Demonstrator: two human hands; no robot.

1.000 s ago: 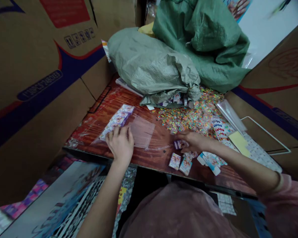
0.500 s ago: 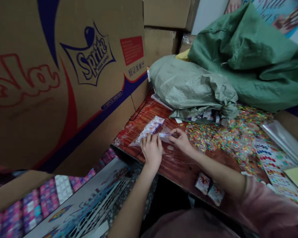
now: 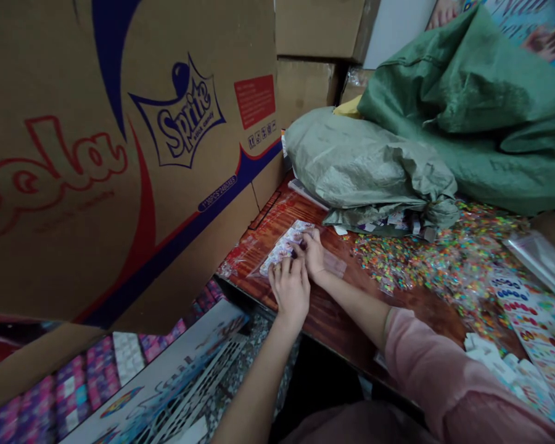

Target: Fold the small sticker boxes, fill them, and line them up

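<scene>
A row of small white-and-purple printed packets point(image 3: 282, 246) lies in a clear plastic bag point(image 3: 335, 264) on the reddish-brown table point(image 3: 346, 320). My left hand point(image 3: 289, 290) is at the near end of the row, its bent fingers closed on the bag and packets. Beside it, my right hand point(image 3: 313, 254) lies over the right side of the row. Its fingers are curled down on a packet, and the fingertips are partly hidden. The bag's loose end spreads out under my right wrist.
A large carton point(image 3: 189, 246) walls off the left side. Many small colourful wrapped pieces point(image 3: 425, 265) cover the table's right. Behind them sit a grey-green sack point(image 3: 361, 157) and a green sack point(image 3: 481, 123). Printed sheets point(image 3: 518, 308) and white pieces point(image 3: 494, 361) lie at the right.
My right hand has moved left onto the row of packets from the bag's right side. My right sleeve now mostly covers the two packets by the front edge. The view has shifted slightly.
</scene>
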